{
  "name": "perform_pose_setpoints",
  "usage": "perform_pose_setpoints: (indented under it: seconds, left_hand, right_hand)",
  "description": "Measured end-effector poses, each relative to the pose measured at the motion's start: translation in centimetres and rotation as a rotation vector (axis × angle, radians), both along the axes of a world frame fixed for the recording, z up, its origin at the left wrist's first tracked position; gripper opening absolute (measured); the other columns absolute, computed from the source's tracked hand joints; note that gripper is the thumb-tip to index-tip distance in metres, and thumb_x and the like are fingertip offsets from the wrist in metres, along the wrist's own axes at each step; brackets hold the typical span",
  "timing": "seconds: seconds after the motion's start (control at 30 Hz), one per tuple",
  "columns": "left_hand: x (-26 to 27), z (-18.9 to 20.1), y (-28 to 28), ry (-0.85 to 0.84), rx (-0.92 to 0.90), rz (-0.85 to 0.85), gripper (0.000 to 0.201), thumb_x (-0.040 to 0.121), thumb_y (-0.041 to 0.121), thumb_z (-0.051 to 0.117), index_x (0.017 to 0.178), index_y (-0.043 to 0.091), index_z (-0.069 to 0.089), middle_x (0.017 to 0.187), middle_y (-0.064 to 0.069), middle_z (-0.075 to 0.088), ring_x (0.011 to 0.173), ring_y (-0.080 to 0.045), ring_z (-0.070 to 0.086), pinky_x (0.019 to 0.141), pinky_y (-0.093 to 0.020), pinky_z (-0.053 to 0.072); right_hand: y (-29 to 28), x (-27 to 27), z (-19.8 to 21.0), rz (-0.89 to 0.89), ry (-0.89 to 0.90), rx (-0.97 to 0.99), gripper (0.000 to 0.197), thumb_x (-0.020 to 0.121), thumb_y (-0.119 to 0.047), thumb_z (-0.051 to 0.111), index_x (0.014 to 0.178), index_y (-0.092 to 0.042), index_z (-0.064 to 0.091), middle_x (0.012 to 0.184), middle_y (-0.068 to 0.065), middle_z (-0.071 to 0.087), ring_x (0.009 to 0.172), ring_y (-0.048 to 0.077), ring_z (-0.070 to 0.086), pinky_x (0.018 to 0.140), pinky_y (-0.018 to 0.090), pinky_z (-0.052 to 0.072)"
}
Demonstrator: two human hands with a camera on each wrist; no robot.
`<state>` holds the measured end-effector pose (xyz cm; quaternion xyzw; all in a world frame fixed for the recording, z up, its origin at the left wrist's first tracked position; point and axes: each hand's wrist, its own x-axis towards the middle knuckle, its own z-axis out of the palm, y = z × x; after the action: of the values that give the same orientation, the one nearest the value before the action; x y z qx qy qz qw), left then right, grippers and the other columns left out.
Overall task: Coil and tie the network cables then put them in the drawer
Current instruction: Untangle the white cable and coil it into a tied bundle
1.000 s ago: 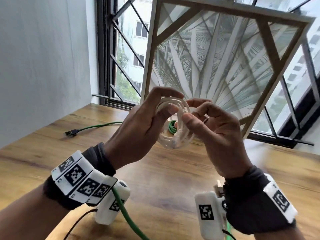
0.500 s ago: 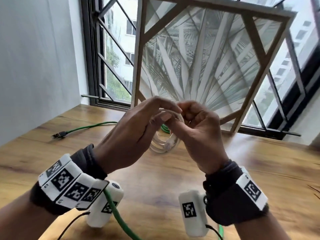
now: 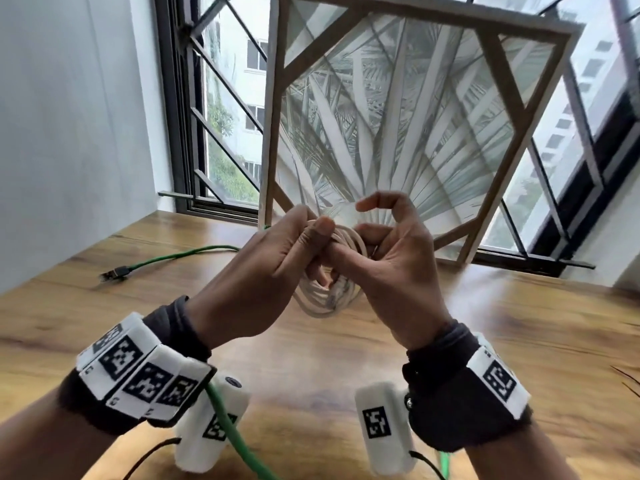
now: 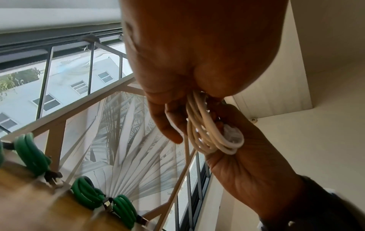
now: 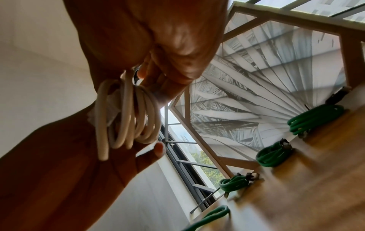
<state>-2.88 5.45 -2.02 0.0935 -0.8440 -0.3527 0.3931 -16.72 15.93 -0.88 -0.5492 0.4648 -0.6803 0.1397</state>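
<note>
Both hands meet above the wooden table (image 3: 311,368): my left hand (image 3: 263,271) curls round the white cable coil (image 3: 327,296) so its loops stay stacked, I'd judge, while my right hand (image 3: 391,268) pinches the coil's top, forefinger lifted, seemingly working the tie. Green coils (image 5: 314,118) lie finished by the leaning panel (image 3: 398,133); no drawer shows.

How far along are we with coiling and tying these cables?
Done: green coils lie bundled on the table by the picture frame. In hand: the white coil, gripped by the left hand and right hand, apparently being tied. Left: a loose green cable lies uncoiled; no drawer shows.
</note>
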Motion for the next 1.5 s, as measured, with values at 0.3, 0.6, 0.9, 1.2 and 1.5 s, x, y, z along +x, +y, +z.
perform_pose_setpoints:
  seconds: [0.3,0.6,0.9,1.2,1.5]
  left_hand:
    - [-0.5,-0.3,-0.1,0.079,0.112,0.124,0.048,0.104,0.059,0.038,0.098,0.016,0.058,0.079,0.004,0.065,0.073,-0.015,0.060,0.073,-0.044,0.051]
    - [-0.3,-0.2,-0.1,0.033,0.195,0.058,0.056,0.099,0.065,0.042,0.116,0.016,0.063,0.104,-0.017,0.073,0.099,-0.036,0.068,0.087,-0.059,0.054]
    - [0.0,0.5,0.3,0.093,-0.179,0.086,0.057,0.109,0.024,0.050,0.161,0.038,0.030,0.115,0.004,0.070,0.104,-0.003,0.067,0.089,-0.010,0.046]
    - [0.4,0.4,0.0,0.018,-0.346,0.202,0.019,0.112,0.036,0.041,0.118,0.025,0.055,0.084,0.008,0.067,0.076,-0.007,0.065,0.070,-0.034,0.052]
    - [0.5,1.1,0.2,0.057,-0.276,0.036,0.016,0.112,0.019,0.042,0.101,0.010,0.050,0.088,0.003,0.060,0.078,-0.016,0.058,0.071,-0.023,0.046]
  right_hand:
    - [0.4,-0.7,0.1,-0.177,0.329,0.094,0.060,0.071,-0.032,0.095,0.116,-0.023,0.056,0.105,-0.004,0.066,0.086,0.020,0.072,0.067,0.044,0.063]
    - [-0.3,1.1,-1.2,-0.168,0.458,0.157,0.018,0.101,-0.016,0.047,0.119,-0.012,0.045,0.091,-0.005,0.064,0.078,0.014,0.065,0.070,0.033,0.055]
    - [0.1,0.7,-0.7,-0.101,0.387,0.148,0.030,0.104,-0.019,0.045,0.128,-0.024,0.028,0.073,-0.014,0.061,0.052,0.015,0.059,0.050,0.047,0.058]
    - [-0.2,0.8,-0.8,-0.009,0.235,0.077,0.042,0.097,-0.020,0.051,0.132,-0.020,0.028,0.077,-0.013,0.061,0.051,0.003,0.053,0.042,0.028,0.048]
    - [-0.6,0.9,-1.0,0.100,0.219,0.045,0.030,0.100,-0.013,0.045,0.119,-0.027,0.028,0.089,-0.002,0.062,0.069,0.014,0.058,0.060,0.035,0.049]
